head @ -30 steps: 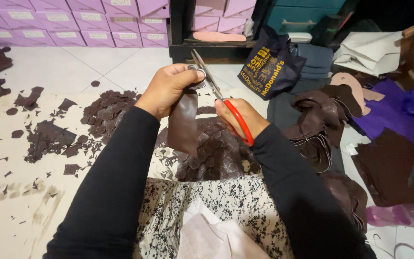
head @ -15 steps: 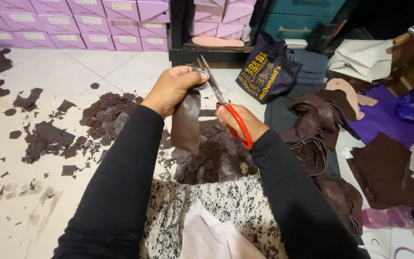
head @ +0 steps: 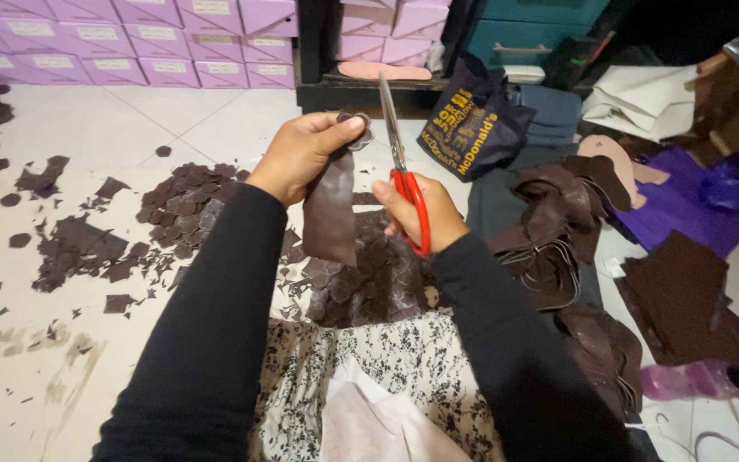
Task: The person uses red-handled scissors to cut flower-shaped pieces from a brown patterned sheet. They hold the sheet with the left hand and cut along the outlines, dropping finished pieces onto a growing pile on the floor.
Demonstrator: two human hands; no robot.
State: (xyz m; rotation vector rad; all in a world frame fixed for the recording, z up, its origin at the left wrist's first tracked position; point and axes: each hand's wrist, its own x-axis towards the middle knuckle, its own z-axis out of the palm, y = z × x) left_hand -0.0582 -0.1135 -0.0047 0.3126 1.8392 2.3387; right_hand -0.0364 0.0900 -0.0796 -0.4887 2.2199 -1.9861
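Left hand (head: pixel 301 154) fingers pinch the brown strip (head: pixel 331 214); right hand (head: pixel 421 214) grips red scissors (head: pixel 404 171) beside it

Both arms, in long black sleeves, reach forward from the bottom of the frame and converge toward its centre. The left hand (head: pixel 305 154) is raised, back of the hand to the camera, its fingers curled and thumb pressed against the fingertips in a tight pinch at the top. The right hand (head: pixel 425 214) sits just beside and slightly lower, wrist cocked upward, fingers threaded through and closed around red loop handles, knuckles facing left. The two hands are near each other but not touching, forearms angled inward, wrists bare below the cuffs.
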